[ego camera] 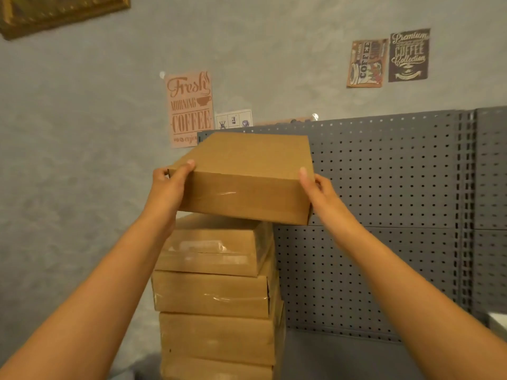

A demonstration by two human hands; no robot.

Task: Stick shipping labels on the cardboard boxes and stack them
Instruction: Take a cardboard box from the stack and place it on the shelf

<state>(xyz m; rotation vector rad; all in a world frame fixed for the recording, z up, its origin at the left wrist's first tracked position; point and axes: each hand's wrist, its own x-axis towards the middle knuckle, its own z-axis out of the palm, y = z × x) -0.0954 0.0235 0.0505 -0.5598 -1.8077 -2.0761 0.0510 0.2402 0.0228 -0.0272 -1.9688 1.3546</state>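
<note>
A flat brown cardboard box (247, 174) is held up at chest height, slightly tilted, over a stack of several similar taped boxes (216, 292). My left hand (170, 187) grips its near left corner, thumb on top. My right hand (315, 189) grips its near right corner, thumb on the top edge. Whether the held box touches the top box of the stack (214, 242) I cannot tell; it sits offset to the right of it. Clear tape shines on the front faces. No shipping label shows on any visible face.
A grey pegboard panel (397, 201) stands right behind and to the right of the stack. Behind it is a grey wall with coffee posters (189, 108) and a framed picture (55, 12). A white edge (498, 322) shows at the far right.
</note>
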